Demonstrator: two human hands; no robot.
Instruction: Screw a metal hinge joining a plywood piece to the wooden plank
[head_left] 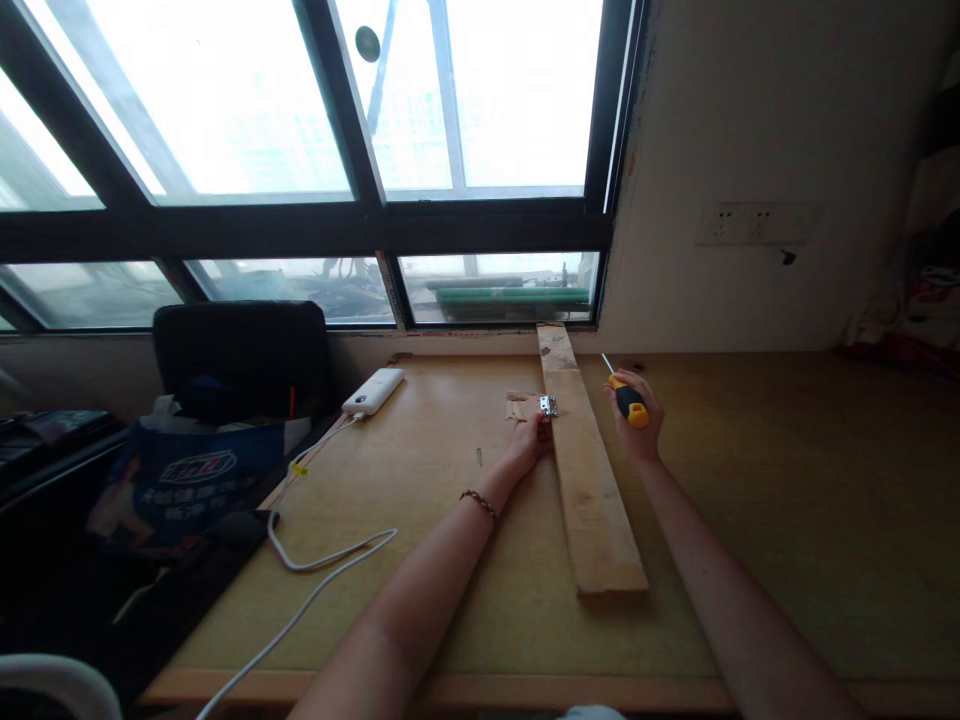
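Note:
A long wooden board [592, 490] lies on the table, running away from me towards the window. At its left edge sits a small silver metal hinge [548, 406], bridging to a short piece of wood [519, 404] on the left. My left hand [531, 437] is closed at the hinge, its fingertips partly hidden against the board's edge. To the right of the board, my right hand [643, 415] grips a yellow and black screwdriver [630, 402] in the air, its shaft pointing up and left. A screw [479, 457] lies on the table left of my left hand.
On the table's left side rests a white power bank [373, 391] with a white cable [300, 568] trailing over the near edge. A black chair [240, 345] and a blue bag [187, 480] stand left of the table [787, 560]. Window and wall border the back.

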